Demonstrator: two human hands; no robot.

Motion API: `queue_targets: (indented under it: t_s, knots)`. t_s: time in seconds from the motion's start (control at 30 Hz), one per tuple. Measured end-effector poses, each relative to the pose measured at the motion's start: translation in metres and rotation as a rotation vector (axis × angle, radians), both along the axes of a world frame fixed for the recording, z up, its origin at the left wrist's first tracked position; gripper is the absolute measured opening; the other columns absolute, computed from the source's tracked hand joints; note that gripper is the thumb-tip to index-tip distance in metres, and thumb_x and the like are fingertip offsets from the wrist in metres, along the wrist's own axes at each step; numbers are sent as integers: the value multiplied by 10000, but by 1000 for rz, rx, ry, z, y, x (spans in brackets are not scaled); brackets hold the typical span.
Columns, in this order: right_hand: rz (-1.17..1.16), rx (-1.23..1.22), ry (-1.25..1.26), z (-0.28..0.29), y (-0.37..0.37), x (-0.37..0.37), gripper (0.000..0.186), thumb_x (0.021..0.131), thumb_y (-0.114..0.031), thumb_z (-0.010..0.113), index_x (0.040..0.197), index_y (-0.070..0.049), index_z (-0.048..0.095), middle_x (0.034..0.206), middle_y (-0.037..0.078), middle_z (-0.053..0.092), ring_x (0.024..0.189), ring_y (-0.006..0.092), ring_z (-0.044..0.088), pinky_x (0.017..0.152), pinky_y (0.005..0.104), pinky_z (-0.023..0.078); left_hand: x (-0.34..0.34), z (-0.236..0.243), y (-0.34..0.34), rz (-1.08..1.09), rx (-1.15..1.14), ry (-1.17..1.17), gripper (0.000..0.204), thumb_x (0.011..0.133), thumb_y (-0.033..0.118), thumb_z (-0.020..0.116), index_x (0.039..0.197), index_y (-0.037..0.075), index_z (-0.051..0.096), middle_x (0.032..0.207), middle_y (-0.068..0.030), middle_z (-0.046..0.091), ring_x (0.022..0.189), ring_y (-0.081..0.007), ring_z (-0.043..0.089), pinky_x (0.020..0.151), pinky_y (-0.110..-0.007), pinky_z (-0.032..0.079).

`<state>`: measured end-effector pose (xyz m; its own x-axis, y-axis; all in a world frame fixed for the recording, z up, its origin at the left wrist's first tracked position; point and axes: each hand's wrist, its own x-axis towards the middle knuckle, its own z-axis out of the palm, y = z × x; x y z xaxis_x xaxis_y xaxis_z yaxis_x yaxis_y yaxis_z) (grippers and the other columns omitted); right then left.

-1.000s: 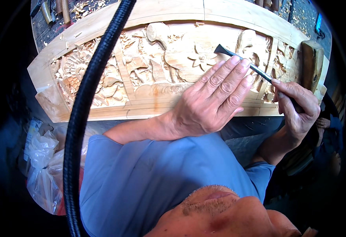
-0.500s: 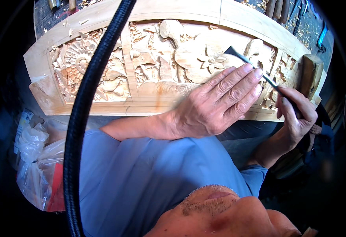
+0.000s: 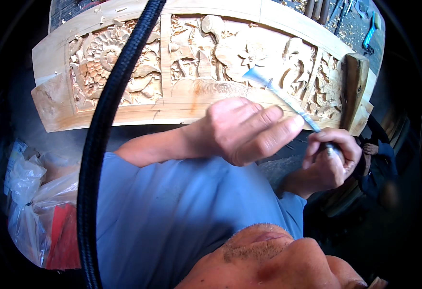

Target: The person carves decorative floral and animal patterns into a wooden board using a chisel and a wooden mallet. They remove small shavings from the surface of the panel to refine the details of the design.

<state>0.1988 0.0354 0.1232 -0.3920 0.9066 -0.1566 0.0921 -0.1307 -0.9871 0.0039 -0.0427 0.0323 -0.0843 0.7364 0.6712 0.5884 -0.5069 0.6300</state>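
My right hand (image 3: 333,161) is closed round the handle of a chisel (image 3: 288,99). Its long metal shaft points up and left, and the flared blade, smeared by motion, is over the lower border of a carved wooden panel (image 3: 129,115). Just left of the shaft, my left hand (image 3: 249,132) has its fingers stretched out and a little bent, palm hidden. Its fingertips come close to the shaft; whether they touch it I cannot tell. Flowers, leaves and stems stand in relief across the panel, with shavings in the hollows.
A worn wooden block (image 3: 354,91) lies on the panel's right end. Several tool handles (image 3: 318,9) and a blue tool (image 3: 370,31) lie behind among chips. A black braided cable (image 3: 110,96) crosses the view. Left are plastic bags (image 3: 28,192); right, a person's hand (image 3: 370,149).
The chisel and my right hand have come left and lower. My left hand has dropped back from the shaft, its fingers more bent. The view of the panel has shifted slightly.
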Motion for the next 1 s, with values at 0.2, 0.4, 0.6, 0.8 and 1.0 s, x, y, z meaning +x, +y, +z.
queue_targets:
  t_s: [0.2,0.4,0.6,0.8,1.0]
  knots:
    - [-18,-204,129,-6,-34,-21,477,900,-286,726,1044,167,681,732,186,700,494,174,643,458,244,502,-29,3,0,48,-53,201,366,816,119,716,1167,14,702,818,-58,648,627,-152,644,497,-279,482]
    - [364,1312,-365,-25,-6,-35,724,878,-624,735,992,89,677,802,227,677,685,303,699,595,379,602,-28,-4,14,-5,-96,143,336,769,145,723,1097,75,698,781,-17,611,597,-145,616,492,-280,488]
    - [297,987,315,-60,7,-90,583,965,-550,668,843,-15,472,784,192,658,593,236,618,521,356,520,-28,-12,16,-113,-188,-39,294,785,119,715,1066,40,679,768,-40,627,642,-189,662,559,-311,540]
    - [317,789,303,-65,-5,-118,517,930,-446,757,751,-45,484,702,144,642,457,150,474,436,278,316,-35,-32,15,-111,-264,-217,382,839,119,706,1191,-27,680,878,-122,722,776,-268,743,658,-343,593]
    - [347,753,309,-70,3,-132,602,937,-495,733,633,-39,484,667,134,605,442,155,442,430,282,295,-44,-33,18,-130,-342,-351,405,815,40,704,1210,-51,676,944,-161,745,840,-292,764,715,-356,619]
